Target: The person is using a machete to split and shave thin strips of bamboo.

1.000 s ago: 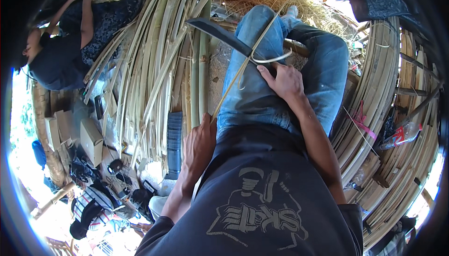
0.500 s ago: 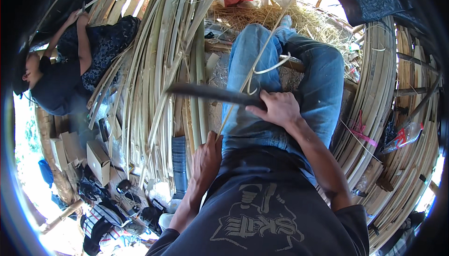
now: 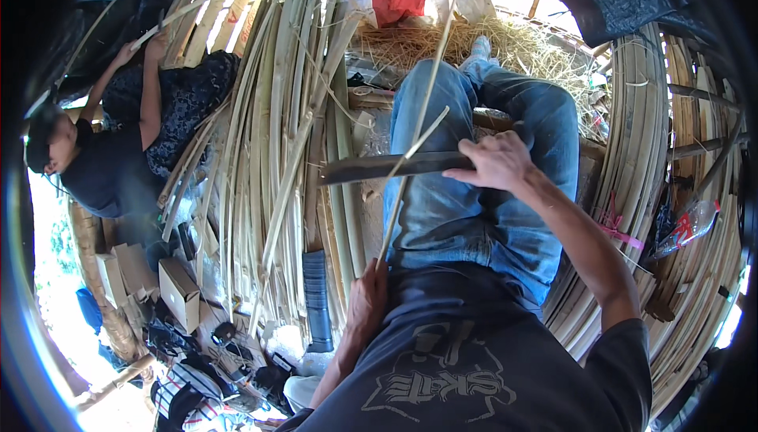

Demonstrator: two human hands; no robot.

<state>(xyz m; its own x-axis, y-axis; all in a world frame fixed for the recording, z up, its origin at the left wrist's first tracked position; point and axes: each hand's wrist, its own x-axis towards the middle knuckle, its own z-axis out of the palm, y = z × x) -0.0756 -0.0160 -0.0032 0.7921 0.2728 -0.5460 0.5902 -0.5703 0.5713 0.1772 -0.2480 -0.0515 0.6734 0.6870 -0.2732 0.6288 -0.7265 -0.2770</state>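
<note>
My left hand (image 3: pixel 368 299) is closed around the lower end of a long, thin bamboo strip (image 3: pixel 427 100), low beside my left hip. The strip slants up and away over my left thigh. In my right hand (image 3: pixel 497 162) is the handle end of a machete (image 3: pixel 355 169), its dark blade pointing left and lying across the strip above my lap. A pale sliver (image 3: pixel 433 124) sticks up at a slant where blade and strip cross. Whether it is still joined to the strip I cannot tell. My right fingers cover the machete's handle.
Many split bamboo slats (image 3: pixel 264 116) lie to my left; more bundled slats (image 3: pixel 628 116) stand on my right, near a plastic bottle (image 3: pixel 691 227). Pale shavings (image 3: pixel 521 45) heap beyond my feet. At far left a person (image 3: pixel 110 155) holds another strip. Cardboard boxes (image 3: pixel 180 294) sit at lower left.
My right hand and the machete have shifted right, and the blade now lies more level. The curled shaving seen before is gone from there; a straighter sliver shows. My left hand sits slightly lower.
</note>
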